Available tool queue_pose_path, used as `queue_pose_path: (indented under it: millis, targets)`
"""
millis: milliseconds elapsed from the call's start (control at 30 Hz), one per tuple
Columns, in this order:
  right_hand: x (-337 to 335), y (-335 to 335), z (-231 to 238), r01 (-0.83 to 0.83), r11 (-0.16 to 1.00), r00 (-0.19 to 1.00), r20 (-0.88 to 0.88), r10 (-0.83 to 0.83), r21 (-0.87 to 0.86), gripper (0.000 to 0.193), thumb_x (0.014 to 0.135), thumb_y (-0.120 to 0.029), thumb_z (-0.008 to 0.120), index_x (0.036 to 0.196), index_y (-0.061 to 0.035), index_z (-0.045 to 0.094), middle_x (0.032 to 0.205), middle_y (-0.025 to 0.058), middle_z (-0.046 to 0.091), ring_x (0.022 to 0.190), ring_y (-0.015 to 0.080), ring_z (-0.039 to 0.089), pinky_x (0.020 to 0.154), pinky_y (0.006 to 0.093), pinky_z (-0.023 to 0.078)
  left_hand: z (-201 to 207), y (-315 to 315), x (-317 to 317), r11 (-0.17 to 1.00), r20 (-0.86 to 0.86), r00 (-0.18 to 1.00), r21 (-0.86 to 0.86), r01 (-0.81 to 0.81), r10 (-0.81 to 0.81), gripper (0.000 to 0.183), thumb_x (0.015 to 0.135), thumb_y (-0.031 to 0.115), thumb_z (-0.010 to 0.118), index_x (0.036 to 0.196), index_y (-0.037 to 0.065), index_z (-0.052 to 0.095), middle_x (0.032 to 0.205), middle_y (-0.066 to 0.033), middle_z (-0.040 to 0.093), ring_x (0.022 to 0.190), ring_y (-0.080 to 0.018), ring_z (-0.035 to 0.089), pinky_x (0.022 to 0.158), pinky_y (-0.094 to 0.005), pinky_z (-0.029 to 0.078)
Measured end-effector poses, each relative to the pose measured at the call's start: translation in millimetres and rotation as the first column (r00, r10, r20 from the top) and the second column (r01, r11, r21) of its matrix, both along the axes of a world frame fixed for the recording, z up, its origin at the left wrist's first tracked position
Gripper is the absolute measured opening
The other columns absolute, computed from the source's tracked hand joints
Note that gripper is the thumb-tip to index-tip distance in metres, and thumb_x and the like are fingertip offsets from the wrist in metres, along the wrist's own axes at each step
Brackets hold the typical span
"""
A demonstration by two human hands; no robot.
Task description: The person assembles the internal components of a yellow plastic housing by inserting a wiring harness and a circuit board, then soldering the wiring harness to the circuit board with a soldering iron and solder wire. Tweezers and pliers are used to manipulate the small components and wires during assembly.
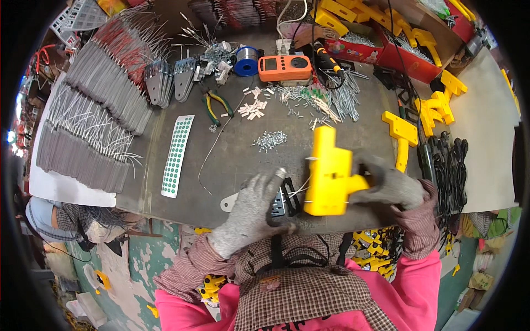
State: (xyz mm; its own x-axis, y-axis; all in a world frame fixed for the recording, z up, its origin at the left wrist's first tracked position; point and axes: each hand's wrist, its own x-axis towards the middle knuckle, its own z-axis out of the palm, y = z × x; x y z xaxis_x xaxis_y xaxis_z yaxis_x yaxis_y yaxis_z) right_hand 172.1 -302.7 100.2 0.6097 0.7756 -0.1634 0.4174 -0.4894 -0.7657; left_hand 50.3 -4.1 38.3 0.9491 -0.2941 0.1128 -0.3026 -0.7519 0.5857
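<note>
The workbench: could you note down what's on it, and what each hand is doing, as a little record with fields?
Left hand: gray-gloved, over a metal plate; grip unclear
Right hand: gray-gloved, holding a yellow housing by its handle
Left side: rows of gray strips; sheet of green round stickers
Middle: pile of small metal fasteners; pliers
Far side: blue spool of silvery wire; orange device
Right side: similar yellow pieces; black cables

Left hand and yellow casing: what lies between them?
The head view shows a black part and thin pale wires between left hand and yellow casing.
</note>
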Motion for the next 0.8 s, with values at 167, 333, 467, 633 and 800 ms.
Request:
queue_pose_path:
  millis: [167, 333, 467, 633, 800]
  targets:
    - [22, 8, -37, -0.065, 0.994, 0.998, -0.006, 0.065, -0.082, 0.075, 0.076, -0.036, 0.082, 0.133, -0.0015, 0.048, 0.118, 0.0189, 0.06, 0.107, 0.0304, 0.059, 0.095, 0.0396, 0.046, -2, -13, 3, 0.997, -0.028, 1.0, -0.074, 0.004, -0.006, 0.107, 0.068, 0.039, 0.084, 0.148, -0.002, 0.026, 0.134, -0.0266, 0.045, 0.127, -0.0447, 0.043, 0.111, -0.0547, 0.031]
    - [14, 20, -5, -0.109, 0.977, 0.994, -0.022, 0.107, -0.185, 0.056, 0.076, -0.035, 0.083, 0.114, -0.004, 0.054, 0.106, 0.0152, 0.061, 0.099, 0.03, 0.06, 0.088, 0.0397, 0.047, -1, -6, -4, 0.992, 0.047, 0.999, -0.123, 0.027, -0.021, 0.102, 0.066, 0.031, 0.084, 0.145, -0.003, 0.029, 0.134, -0.0266, 0.047, 0.126, -0.0443, 0.046, 0.108, -0.0532, 0.036]
    - [14, 37, -14, -0.228, 0.968, 0.969, 0.077, 0.237, -0.107, 0.054, 0.076, -0.038, 0.081, 0.107, -0.0034, 0.054, 0.1, 0.0148, 0.06, 0.094, 0.033, 0.059, 0.082, 0.0398, 0.048, -4, -1, -2, 0.993, -0.016, 1.0, -0.12, 0.004, -0.006, 0.1, 0.064, 0.03, 0.084, 0.143, -0.003, 0.033, 0.133, -0.0265, 0.047, 0.125, -0.0445, 0.047, 0.107, -0.0522, 0.038]
    - [26, 53, -6, -0.25, 0.948, 0.968, -0.037, 0.248, -0.197, 0.058, 0.077, -0.042, 0.079, 0.11, -0.0009, 0.055, 0.098, 0.017, 0.062, 0.092, 0.0346, 0.061, 0.081, 0.04, 0.048, -13, 1, -1, 0.989, 0.025, 1.0, -0.145, 0.018, -0.014, 0.096, 0.064, 0.029, 0.085, 0.141, -0.001, 0.036, 0.132, -0.0264, 0.048, 0.124, -0.0444, 0.048, 0.106, -0.0518, 0.038]
    - [36, 71, 4, -0.316, 0.89, 0.946, -0.174, 0.272, -0.328, 0.063, 0.076, -0.046, 0.079, 0.112, 0.0001, 0.056, 0.1, 0.0194, 0.062, 0.095, 0.0344, 0.061, 0.081, 0.0401, 0.048, -18, 2, -2, 0.987, 0.081, 0.996, -0.154, 0.035, -0.023, 0.093, 0.064, 0.027, 0.085, 0.14, 0.0, 0.038, 0.132, -0.0257, 0.048, 0.123, -0.0439, 0.048, 0.106, -0.0517, 0.038]
